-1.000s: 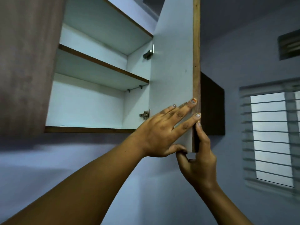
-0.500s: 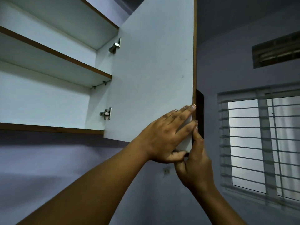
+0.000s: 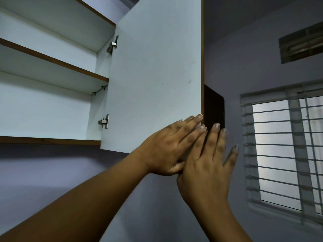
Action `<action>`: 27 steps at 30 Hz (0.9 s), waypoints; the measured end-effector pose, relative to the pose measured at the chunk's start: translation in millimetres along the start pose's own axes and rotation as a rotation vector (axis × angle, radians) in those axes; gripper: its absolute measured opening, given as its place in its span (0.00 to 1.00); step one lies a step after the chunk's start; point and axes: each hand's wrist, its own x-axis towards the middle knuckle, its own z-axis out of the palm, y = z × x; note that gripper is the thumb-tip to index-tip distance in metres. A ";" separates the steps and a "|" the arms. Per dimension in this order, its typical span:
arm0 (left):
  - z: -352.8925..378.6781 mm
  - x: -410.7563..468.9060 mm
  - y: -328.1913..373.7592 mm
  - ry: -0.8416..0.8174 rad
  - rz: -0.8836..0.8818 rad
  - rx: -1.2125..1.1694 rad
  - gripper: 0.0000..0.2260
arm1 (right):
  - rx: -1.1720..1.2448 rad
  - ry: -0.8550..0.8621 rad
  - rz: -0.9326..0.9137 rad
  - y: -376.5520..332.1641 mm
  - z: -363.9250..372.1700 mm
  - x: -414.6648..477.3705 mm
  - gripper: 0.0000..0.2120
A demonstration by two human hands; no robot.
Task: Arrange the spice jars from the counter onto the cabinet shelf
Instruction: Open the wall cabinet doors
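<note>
Fingers (image 3: 191, 124) straight | left hand (image 3: 167, 147) flat on cabinet door (image 3: 153, 75) | right hand (image 3: 208, 168) beside edge | window (image 3: 279, 151) right

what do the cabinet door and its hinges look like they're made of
Cabinet door: probably laminated board, with a smooth matte white face and a brown wood-look strip along its edge. Lower hinge and upper hinge: metal, judging by the silvery shine; which metal cannot be told.
</note>
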 end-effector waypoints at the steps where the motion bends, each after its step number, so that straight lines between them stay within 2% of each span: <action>1: -3.0 -3.9 -2.0 -0.015 -0.007 -0.002 0.33 | -0.010 0.038 -0.020 -5.6 -2.6 0.6 0.37; 4: -14.6 -23.8 -13.2 -0.082 -0.067 0.015 0.32 | 0.014 0.062 -0.066 -30.6 -4.7 -0.8 0.36; 7: -28.3 -51.2 -29.3 -0.199 -0.117 0.115 0.32 | 0.128 0.010 -0.064 -60.0 5.0 -6.2 0.35; 12: -60.1 -105.6 -65.0 -0.385 -0.187 0.317 0.31 | 0.285 -0.092 -0.161 -126.3 28.1 -7.4 0.43; 24: -172.7 -265.6 -165.4 -0.857 -0.447 0.710 0.39 | 0.652 -0.385 -0.327 -334.3 54.7 -28.6 0.49; 27: -197.8 -296.6 -192.9 -0.938 -0.487 0.790 0.39 | 0.880 -0.442 -0.356 -385.4 46.6 -26.8 0.47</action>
